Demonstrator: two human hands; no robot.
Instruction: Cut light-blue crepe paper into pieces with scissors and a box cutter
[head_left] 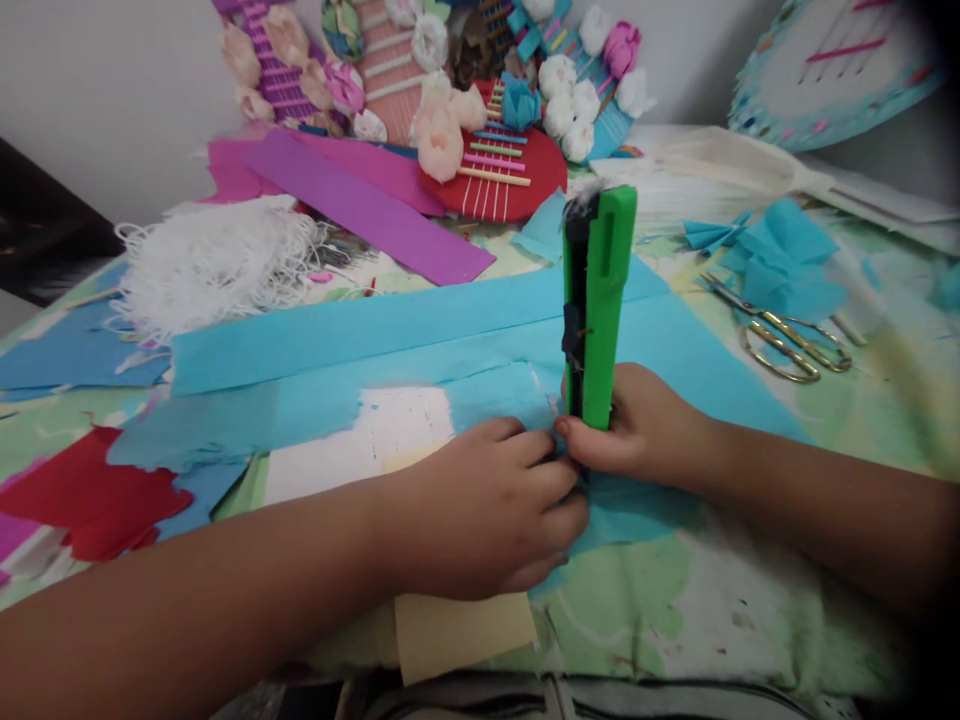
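Observation:
My right hand (637, 430) is closed round the lower end of a green utility knife (596, 300), which stands almost upright with its tip down on light blue crepe paper (420, 330). My left hand (487, 515) lies with curled fingers on the blue paper right beside the knife's tip, pressing it down onto a tan card (461, 630) and a white sheet (390, 430). The knife's blade is hidden between the two hands.
Gold-handled scissors (787, 340) lie to the right among blue paper scraps (780, 260). A heap of white string (217, 260) and purple paper strips (367, 205) lie at the back left. Paper-flower decorations (480, 120) stand along the wall. Red paper (90, 495) lies near left.

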